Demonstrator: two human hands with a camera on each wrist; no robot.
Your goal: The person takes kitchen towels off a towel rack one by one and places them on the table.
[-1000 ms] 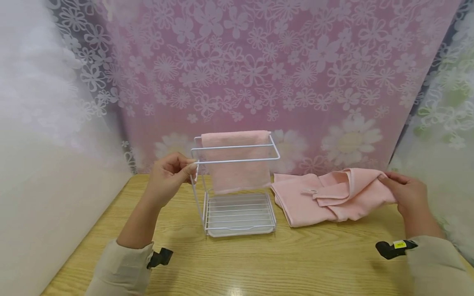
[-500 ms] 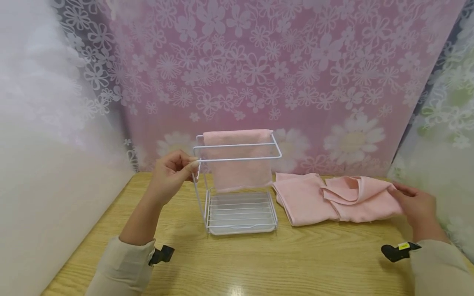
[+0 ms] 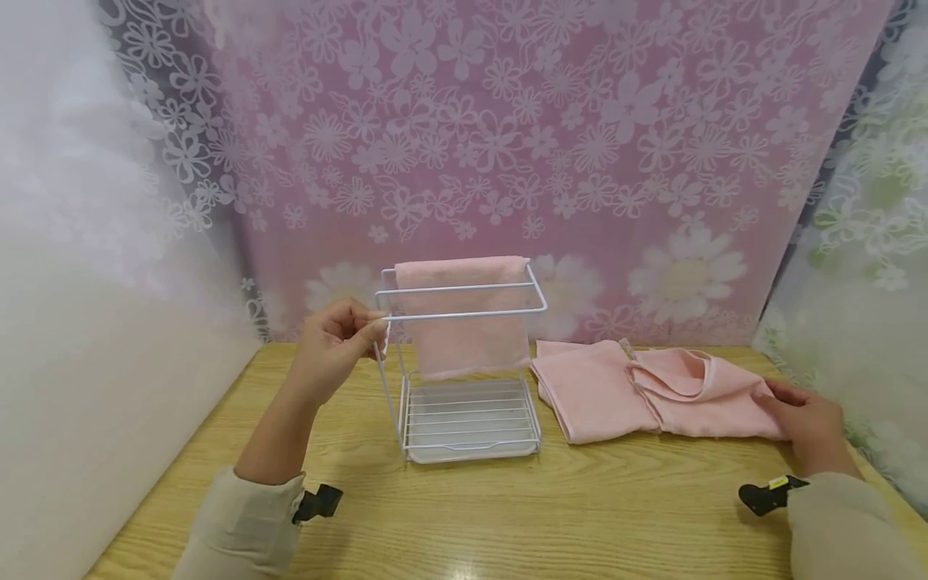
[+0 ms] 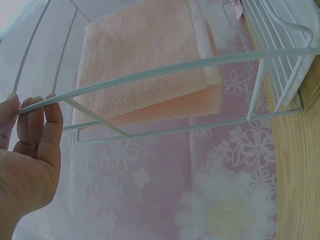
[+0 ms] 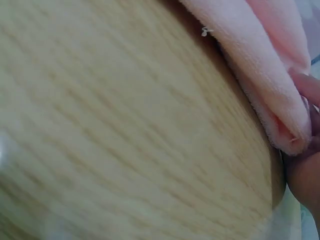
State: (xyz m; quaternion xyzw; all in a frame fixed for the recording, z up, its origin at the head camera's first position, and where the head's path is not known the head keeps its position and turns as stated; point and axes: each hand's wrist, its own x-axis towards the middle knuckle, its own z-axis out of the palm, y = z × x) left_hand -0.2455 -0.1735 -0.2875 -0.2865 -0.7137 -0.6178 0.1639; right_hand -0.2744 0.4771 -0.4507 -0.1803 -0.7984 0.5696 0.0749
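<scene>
A white wire rack point(image 3: 464, 314) stands on the table with a folded pink towel point(image 3: 464, 342) draped over its rear bar. My left hand point(image 3: 337, 346) pinches the rack's upper left corner between thumb and fingers; the left wrist view shows the same grip on the wire frame point(image 4: 150, 72). To the right, a second pink towel point(image 3: 594, 395) lies loosely folded on the table, its right part bunched into an open fold. My right hand point(image 3: 808, 419) grips that towel's right end, thumb on top; in the right wrist view the fingers are partly cut off beside the towel edge point(image 5: 265, 85).
A white drip tray point(image 3: 471, 449) sits in the base of the rack. The wooden table point(image 3: 551, 515) reaches back to a pink floral curtain point(image 3: 493, 145). A pale wall point(image 3: 109, 322) borders the left, and a patterned sheet point(image 3: 877, 322) borders the right.
The towel's raised right part has come down flatter and spread rightward, with my right hand moving lower along with it. My left hand keeps its hold on the rack.
</scene>
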